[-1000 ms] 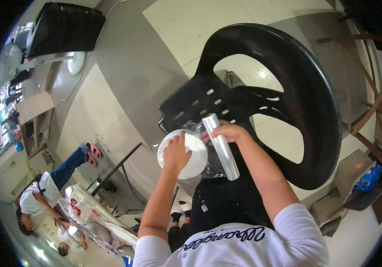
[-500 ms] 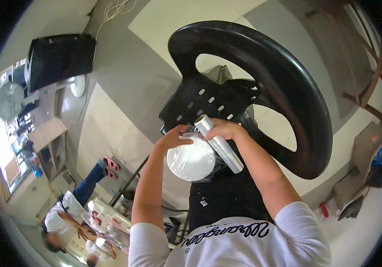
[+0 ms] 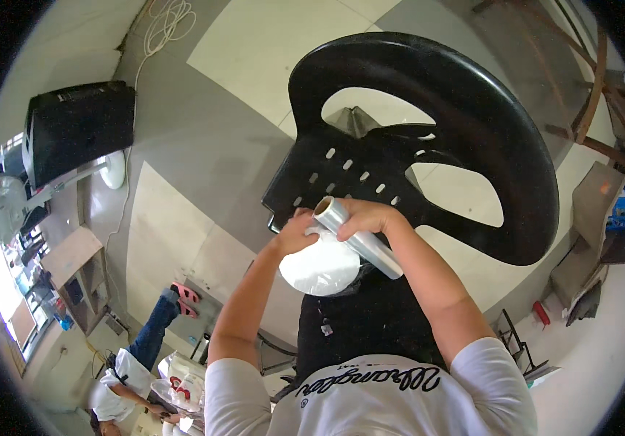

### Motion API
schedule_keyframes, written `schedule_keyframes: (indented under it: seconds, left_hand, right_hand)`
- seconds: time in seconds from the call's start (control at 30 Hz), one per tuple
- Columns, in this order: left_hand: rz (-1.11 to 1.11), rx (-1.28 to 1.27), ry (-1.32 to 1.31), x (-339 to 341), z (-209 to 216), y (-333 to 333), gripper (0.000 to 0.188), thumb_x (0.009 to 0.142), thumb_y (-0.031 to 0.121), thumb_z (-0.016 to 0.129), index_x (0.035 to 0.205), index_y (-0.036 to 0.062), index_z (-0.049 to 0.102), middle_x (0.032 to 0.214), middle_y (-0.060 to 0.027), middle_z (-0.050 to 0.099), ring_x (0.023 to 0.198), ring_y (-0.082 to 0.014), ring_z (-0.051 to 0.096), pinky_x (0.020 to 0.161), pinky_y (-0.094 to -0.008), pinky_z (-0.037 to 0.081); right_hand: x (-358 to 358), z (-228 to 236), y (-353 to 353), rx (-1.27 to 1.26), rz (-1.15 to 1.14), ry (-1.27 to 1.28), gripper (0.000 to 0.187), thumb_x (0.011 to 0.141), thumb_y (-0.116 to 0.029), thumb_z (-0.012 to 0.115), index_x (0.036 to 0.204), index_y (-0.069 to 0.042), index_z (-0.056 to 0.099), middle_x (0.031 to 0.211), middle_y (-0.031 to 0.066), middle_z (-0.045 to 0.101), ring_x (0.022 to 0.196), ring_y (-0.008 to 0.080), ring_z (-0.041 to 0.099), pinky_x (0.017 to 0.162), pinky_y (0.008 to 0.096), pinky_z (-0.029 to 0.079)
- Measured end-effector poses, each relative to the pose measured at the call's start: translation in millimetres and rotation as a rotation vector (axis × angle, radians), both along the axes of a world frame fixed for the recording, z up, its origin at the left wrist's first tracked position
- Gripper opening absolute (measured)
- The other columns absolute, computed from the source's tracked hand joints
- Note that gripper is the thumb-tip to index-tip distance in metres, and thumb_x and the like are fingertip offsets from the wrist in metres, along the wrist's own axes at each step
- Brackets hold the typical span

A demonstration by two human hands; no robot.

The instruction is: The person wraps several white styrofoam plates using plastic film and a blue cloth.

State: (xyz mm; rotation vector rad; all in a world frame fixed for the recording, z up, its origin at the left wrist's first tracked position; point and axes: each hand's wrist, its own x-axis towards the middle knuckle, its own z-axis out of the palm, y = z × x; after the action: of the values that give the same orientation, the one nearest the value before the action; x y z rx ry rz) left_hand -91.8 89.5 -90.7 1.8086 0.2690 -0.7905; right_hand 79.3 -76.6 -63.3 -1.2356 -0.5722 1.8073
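My right hand is wrapped round a roll of clear plastic wrap, near its hollow end. The roll slants down to the right. Beside it lies a shiny white round disc with clear film over it, above my dark-clothed lap. My left hand grips the disc's upper edge, its fingers bent and partly hidden. The two hands are close together, just in front of the seat of a black plastic chair with slots in it.
A standing fan and a black box-like appliance are at the left. Another person works at the lower left. White cable lies on the tiled floor. Wooden furniture legs and an opened cardboard box are at the right.
My left hand has shifted slightly right and down at the disc's edge. The roll remains in my right hand. The view has turned a little, so the surroundings sit differently.
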Motion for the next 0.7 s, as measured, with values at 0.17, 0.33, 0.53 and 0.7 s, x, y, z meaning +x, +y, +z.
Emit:
schedule_keyframes:
  seconds: [0.17,0.33,0.53,0.7]
  left_hand:
    - [0.033,-0.046,-0.062,3.3,4.8,9.5,0.041,0.068,0.018,0.064,0.108,0.0105,0.057,0.097,-0.0123,0.055,0.105,-0.0302,0.044,0.095,-0.0414,0.032]
    - [-0.197,0.140,-0.204,12.9,15.6,-0.1,0.037,0.067,0.032,0.069,0.097,0.0117,0.063,0.095,-0.0108,0.056,0.100,-0.0286,0.042,0.081,-0.0414,0.032]
    - [-0.336,0.175,-0.379,13.2,18.4,1.7,0.049,0.066,0.046,0.069,0.102,0.0121,0.065,0.102,-0.0104,0.054,0.105,-0.0319,0.038,0.087,-0.0454,0.027]
    - [-0.450,0.244,-0.248,11.1,26.0,-1.0,0.047,0.069,0.046,0.066,0.104,0.0140,0.065,0.119,-0.0105,0.046,0.110,-0.0298,0.036,0.091,-0.0437,0.027]
  right_hand:
    - [0.1,21.1,6.0,-0.057,-0.130,-0.033,0.062,0.055,-0.017,0.066,0.115,-0.007,0.050,0.100,0.0106,0.060,0.094,0.0222,0.057,0.084,0.0307,0.043]
    - [2.2,33.2,3.8,-0.150,-0.257,-0.005,0.058,0.054,-0.017,0.066,0.109,-0.003,0.052,0.099,0.0115,0.060,0.092,0.0216,0.057,0.082,0.0302,0.044]
    - [10.9,35.4,-0.7,-0.216,-0.141,-0.120,0.060,0.053,-0.017,0.066,0.109,-0.002,0.052,0.101,0.0135,0.060,0.094,0.0232,0.057,0.083,0.0303,0.044]
    - [15.6,26.2,-0.9,-0.195,-0.180,-0.126,0.060,0.053,-0.014,0.067,0.110,-0.003,0.051,0.102,0.0150,0.059,0.095,0.0244,0.057,0.083,0.0309,0.044]
